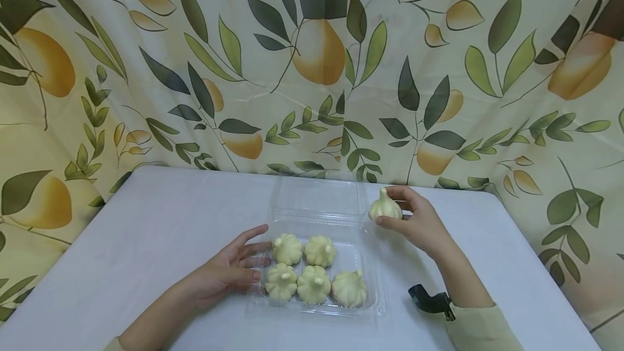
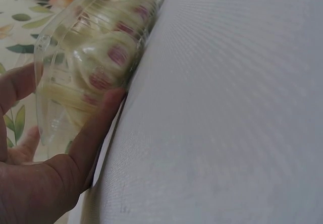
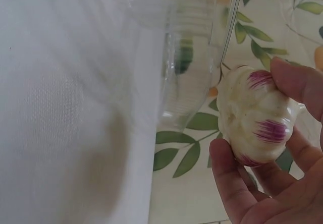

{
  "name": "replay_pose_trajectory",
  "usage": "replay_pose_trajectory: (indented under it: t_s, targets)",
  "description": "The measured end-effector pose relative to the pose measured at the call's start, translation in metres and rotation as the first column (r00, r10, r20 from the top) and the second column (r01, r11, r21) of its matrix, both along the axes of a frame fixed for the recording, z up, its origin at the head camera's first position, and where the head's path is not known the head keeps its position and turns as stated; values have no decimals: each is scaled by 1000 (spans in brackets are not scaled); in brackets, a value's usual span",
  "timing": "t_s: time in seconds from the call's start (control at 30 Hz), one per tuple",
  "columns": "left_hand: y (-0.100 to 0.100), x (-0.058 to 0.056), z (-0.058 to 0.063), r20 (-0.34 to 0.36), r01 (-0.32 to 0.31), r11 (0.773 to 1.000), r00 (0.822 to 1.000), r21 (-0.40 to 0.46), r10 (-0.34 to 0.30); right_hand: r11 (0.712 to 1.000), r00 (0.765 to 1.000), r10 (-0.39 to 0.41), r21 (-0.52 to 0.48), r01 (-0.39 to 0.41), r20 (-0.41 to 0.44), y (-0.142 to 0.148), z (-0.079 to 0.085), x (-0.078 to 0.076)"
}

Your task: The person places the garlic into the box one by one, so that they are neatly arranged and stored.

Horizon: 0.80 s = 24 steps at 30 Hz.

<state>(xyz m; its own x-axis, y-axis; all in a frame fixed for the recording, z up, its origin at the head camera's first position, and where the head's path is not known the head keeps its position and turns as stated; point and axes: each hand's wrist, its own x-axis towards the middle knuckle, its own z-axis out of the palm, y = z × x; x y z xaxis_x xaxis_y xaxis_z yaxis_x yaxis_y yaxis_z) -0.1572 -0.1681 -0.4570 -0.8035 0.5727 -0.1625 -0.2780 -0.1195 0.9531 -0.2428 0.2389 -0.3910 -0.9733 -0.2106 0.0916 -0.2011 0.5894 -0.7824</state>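
A garlic bulb is pinched between the thumb and fingers of my right hand, raised beside the clear box's back right side. Purple streaks mark this garlic bulb in the right wrist view. Against the left wall of the clear plastic box rests my left hand, its fingers spread and fairly straight. In the left wrist view its thumb touches the box's side. Inside lie two bulbs at the back and three in front; the back right spot holds none.
The box's hinged lid lies folded back behind it. A white cloth covers the table. Behind stands a curtain with a fruit and leaf print. A black strap-like piece sits at the right wrist.
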Motion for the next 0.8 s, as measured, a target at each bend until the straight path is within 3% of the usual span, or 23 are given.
replay_pose_trajectory:
  t_s: [0.3, 0.8]
  targets:
    - [0, -1, -1, 8, -3, 1000, 1000, -10, 3, 998, 999, 49, -49, -48, 12, -11, -1, 4]
    - [-1, -1, -2, 8, 3, 1000, 1000, -17, -3, 994, 995, 104, -45, -104, -1, -27, -5, 10]
